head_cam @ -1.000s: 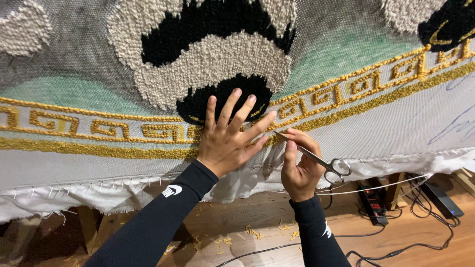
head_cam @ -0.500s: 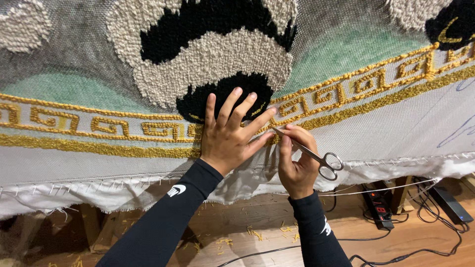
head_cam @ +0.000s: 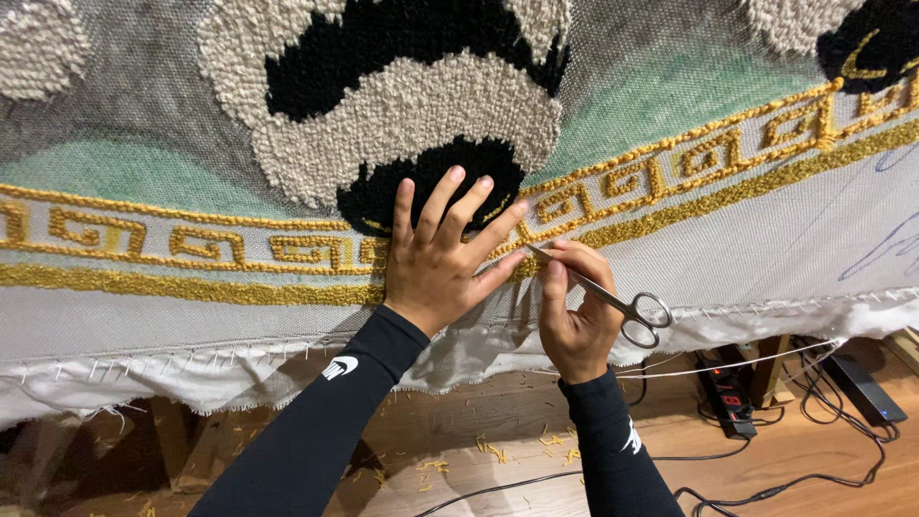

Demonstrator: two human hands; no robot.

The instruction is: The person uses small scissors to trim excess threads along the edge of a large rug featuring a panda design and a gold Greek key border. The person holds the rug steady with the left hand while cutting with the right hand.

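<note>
A tufted rug (head_cam: 670, 201) hangs stretched on a frame, with cream and black pile, pale green areas and a gold key-pattern border (head_cam: 191, 249). My left hand (head_cam: 440, 254) lies flat against the border, fingers spread, just below a black patch (head_cam: 421, 177). My right hand (head_cam: 574, 311) holds small metal scissors (head_cam: 613, 299) by the blades' shank. Their tips touch the gold border beside my left thumb. The handle loops point down to the right.
The rug's white backing edge (head_cam: 172, 373) is pinned along a wooden frame. Below, a wooden floor (head_cam: 479, 460) carries gold yarn scraps, black cables (head_cam: 766, 479), a power strip (head_cam: 725, 397) and a dark box (head_cam: 862, 388) at the right.
Both hands have stayed at the same spot on the border. The scissors' tips have shifted slightly along the gold line beside my left thumb.
</note>
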